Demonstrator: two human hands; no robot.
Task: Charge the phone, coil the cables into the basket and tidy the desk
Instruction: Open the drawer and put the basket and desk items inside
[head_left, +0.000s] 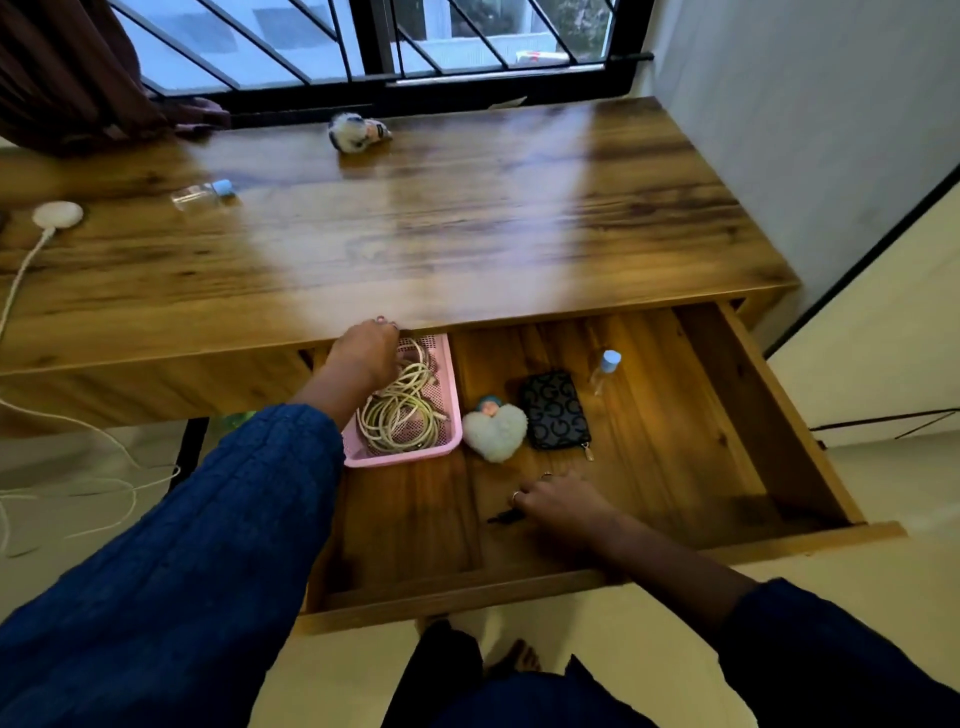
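While cables (402, 410) lie coiled in the basket (453, 405), left hand (366, 353) grasps its far end; right hand (558, 504) rests curled, its hold unclear; bottle (202, 195) at upper left remains on the desk (467, 234).

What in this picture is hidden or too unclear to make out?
Head view only:
- Left hand fingertips: under the desk edge; grip unclear.
- Pink basket far end: covered by hand and desk.
- White cable: cut off at the left edge.
- Dark item by right hand: too small.
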